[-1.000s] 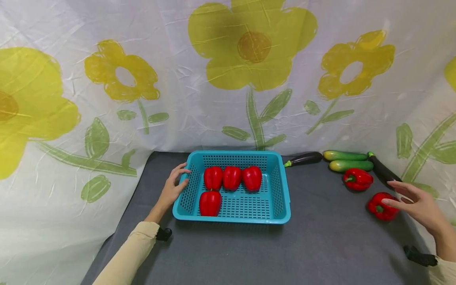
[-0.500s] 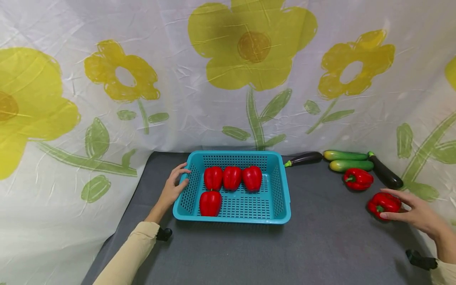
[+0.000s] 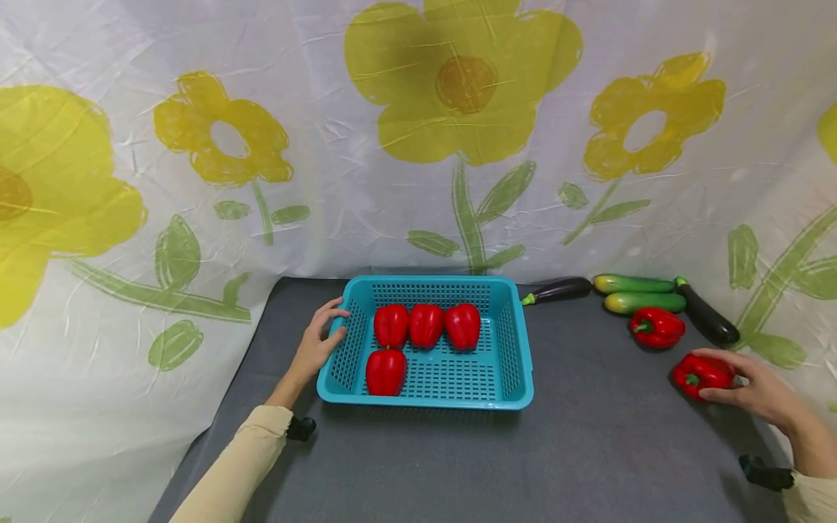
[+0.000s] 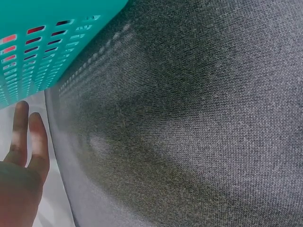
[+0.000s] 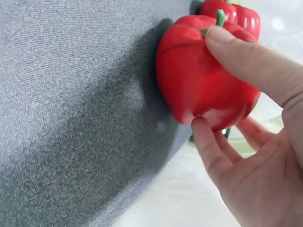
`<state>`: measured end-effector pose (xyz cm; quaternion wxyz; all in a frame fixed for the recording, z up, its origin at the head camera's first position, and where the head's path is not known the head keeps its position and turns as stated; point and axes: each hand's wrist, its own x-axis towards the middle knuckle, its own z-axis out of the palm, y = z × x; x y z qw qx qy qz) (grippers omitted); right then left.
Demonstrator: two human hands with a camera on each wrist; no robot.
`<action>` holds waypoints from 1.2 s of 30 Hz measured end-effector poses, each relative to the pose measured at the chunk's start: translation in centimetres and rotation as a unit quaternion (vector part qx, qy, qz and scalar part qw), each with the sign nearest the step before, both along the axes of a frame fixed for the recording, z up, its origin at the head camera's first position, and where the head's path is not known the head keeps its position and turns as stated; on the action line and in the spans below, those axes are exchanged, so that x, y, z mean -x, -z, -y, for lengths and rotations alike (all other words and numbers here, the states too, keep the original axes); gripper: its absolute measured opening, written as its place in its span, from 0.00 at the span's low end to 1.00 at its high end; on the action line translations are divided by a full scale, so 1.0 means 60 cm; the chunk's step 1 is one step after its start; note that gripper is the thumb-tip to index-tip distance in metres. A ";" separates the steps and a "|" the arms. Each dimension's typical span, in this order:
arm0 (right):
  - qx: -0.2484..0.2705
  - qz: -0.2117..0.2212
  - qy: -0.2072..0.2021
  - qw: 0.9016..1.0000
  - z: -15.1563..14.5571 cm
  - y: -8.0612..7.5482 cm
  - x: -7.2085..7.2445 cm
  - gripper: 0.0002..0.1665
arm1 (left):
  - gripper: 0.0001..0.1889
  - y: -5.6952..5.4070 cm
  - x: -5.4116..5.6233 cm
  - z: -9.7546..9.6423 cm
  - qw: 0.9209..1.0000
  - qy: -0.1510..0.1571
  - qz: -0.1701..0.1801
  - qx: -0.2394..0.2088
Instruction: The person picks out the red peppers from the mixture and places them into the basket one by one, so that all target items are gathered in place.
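At the right, my right hand (image 3: 761,388) holds a red bell pepper (image 3: 700,375) low over the dark cloth. In the right wrist view the thumb lies by the green stem of this bell pepper (image 5: 203,75), and the fingers press its opposite end. My left hand (image 3: 320,345) rests at the left rim of a blue-green plastic basket (image 3: 428,403). Two of its fingers (image 4: 39,142) show fairly straight beside the perforated wall in the left wrist view. Several red bell peppers (image 3: 426,326) sit in the basket.
Another red bell pepper (image 3: 657,327) lies behind the held one. Two green cucumbers (image 3: 644,303) are at the back right, between an eggplant (image 3: 562,290) and a second eggplant (image 3: 706,312). Behind the dark grey cloth (image 3: 588,450) hangs a flowered curtain (image 3: 327,181).
My right hand has come down from above the bell pepper and taken hold of it, and the pepper has shifted slightly left. The left hand and basket stay in place.
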<state>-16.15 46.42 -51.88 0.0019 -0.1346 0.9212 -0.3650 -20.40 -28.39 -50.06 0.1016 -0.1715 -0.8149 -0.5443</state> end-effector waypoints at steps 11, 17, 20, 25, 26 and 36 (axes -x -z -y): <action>-0.022 -0.033 0.026 0.999 0.004 0.006 0.002 0.39 | 0.14 -0.002 0.000 0.000 1.000 -0.003 -0.005 0.001; -0.018 -0.023 0.040 0.999 0.003 0.009 0.000 0.41 | 0.14 -0.003 0.000 -0.002 1.000 -0.005 -0.001 0.000; -0.015 -0.015 0.047 0.999 0.002 0.013 0.001 0.40 | 0.14 -0.004 -0.001 -0.003 1.000 -0.005 -0.006 0.003; -0.013 -0.016 0.043 0.999 -0.002 0.018 0.004 0.42 | 0.13 -0.004 -0.003 -0.003 1.000 -0.004 -0.014 0.006; -0.014 -0.020 0.040 0.999 -0.003 0.018 0.004 0.43 | 0.13 -0.005 -0.003 -0.003 1.000 -0.003 -0.014 0.007; 0.000 -0.012 0.016 1.000 -0.005 0.019 0.005 0.43 | 0.14 -0.010 -0.005 -0.006 1.000 -0.003 -0.011 0.008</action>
